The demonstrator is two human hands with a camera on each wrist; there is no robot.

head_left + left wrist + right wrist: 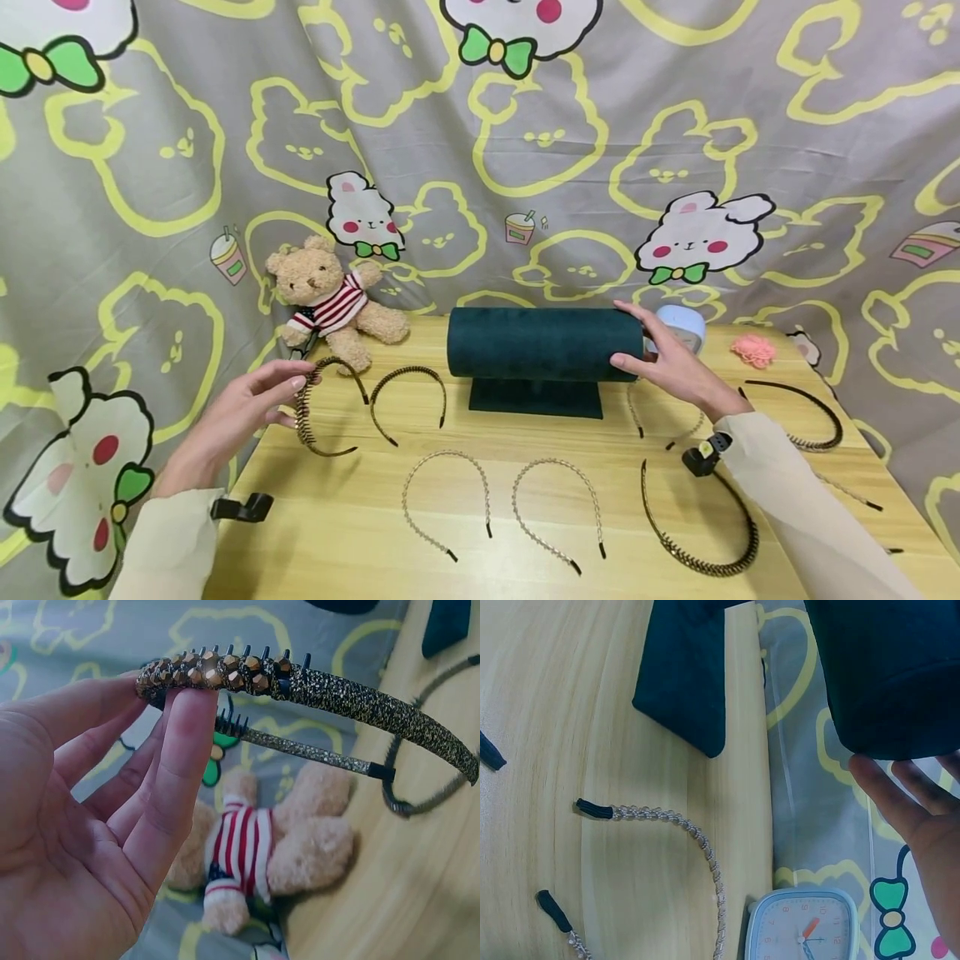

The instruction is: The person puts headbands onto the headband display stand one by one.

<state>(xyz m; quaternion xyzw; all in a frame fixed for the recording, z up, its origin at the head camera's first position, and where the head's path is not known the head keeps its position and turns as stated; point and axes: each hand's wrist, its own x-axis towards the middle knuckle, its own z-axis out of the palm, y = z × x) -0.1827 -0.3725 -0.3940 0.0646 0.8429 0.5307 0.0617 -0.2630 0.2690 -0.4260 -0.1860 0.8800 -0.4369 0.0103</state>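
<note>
At the left, my left hand (258, 400) pinches a dark, toothed headband (303, 417) between thumb and fingers. In the left wrist view, bronze faceted beads and black teeth run along this headband (240, 671), and its ends point right. My right hand (667, 358) rests at the right end of a dark green padded cylinder (540, 343), fingers spread, with the thumb on its front and a finger at its top edge. In the right wrist view, straight fingers (892, 795) touch the cylinder's end (900, 712). A flat base (536, 398) supports the cylinder.
More headbands lie on the wooden table: a dark toothed one (408, 375), two beaded ones (450, 454) (555, 461), and others at right, including a dark one (712, 568). A teddy bear (330, 304), a blue clock (681, 325) and a pink item (753, 351) sit near the curtain (555, 125).
</note>
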